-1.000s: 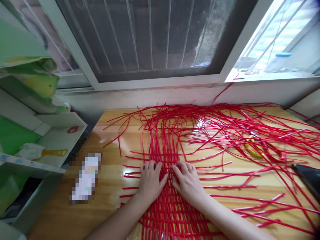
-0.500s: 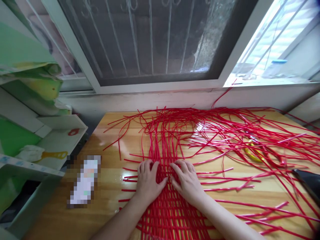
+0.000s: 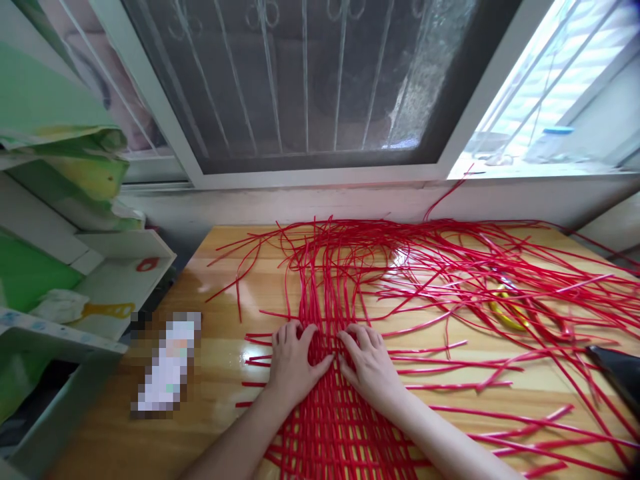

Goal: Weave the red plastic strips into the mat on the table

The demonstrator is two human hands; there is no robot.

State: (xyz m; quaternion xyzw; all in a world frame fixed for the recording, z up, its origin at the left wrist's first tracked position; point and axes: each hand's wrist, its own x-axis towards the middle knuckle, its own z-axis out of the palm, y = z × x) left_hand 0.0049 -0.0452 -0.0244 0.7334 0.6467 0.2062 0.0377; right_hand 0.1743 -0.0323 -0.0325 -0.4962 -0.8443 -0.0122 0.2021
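A lattice of flat red plastic strips, a partly woven piece [image 3: 350, 433], lies on the wooden table [image 3: 215, 373] in front of me. My left hand [image 3: 293, 357] rests on its left side, thumb pointing inward and apart from the fingers. On the right side, my right hand [image 3: 367, 357] mirrors it, fingers spread and bent over the cross strips. Both hands touch the weave, their thumbs a short gap apart over its middle. Lengthwise strips run away from me past the fingertips, and loose strip ends [image 3: 455, 367] stick out sideways. What lies beneath the palms is hidden.
A tangle of long red strips [image 3: 370, 230] covers the table's back and right. Among them lies a yellow-and-red handled tool [image 3: 507, 310]. A black object [image 3: 613, 373] sits at the right edge. To the left are a pixelated item [image 3: 167, 363] and a shelf [image 3: 120, 280].
Both hands have stayed on the weave and shifted very slightly. Some strip ends at the left have moved a little, and the view has tilted slightly.
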